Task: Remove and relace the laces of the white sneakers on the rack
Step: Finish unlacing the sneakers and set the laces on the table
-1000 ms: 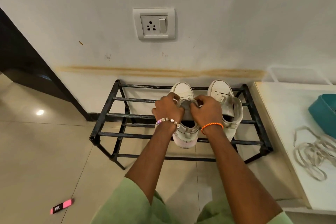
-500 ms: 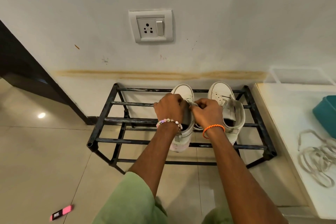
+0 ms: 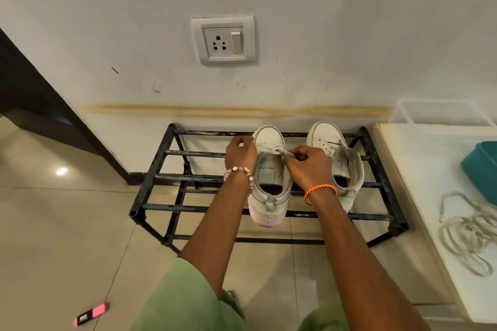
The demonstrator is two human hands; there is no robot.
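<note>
Black metal rack (image 3: 161,177) stands on tiled floor (image 3: 53,236) against wall. Two white sneakers (image 3: 270,185) (image 3: 337,158) sit on its top bars, toes to wall. White counter (image 3: 419,169), right: loose laces (image 3: 468,231), teal tub (image 3: 481,169). Floor: pink marker (image 3: 91,314).

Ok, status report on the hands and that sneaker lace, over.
Left hand and right hand each pinch a lace end at the left sneaker on the rack. Right sneaker unlaced. Loose lace on the side counter. Nothing blocking.

Black rack (image 3: 161,177): two white sneakers; left hand (image 3: 240,154) and right hand (image 3: 309,166) pinching lace (image 3: 271,152) on left sneaker (image 3: 269,174).
</note>
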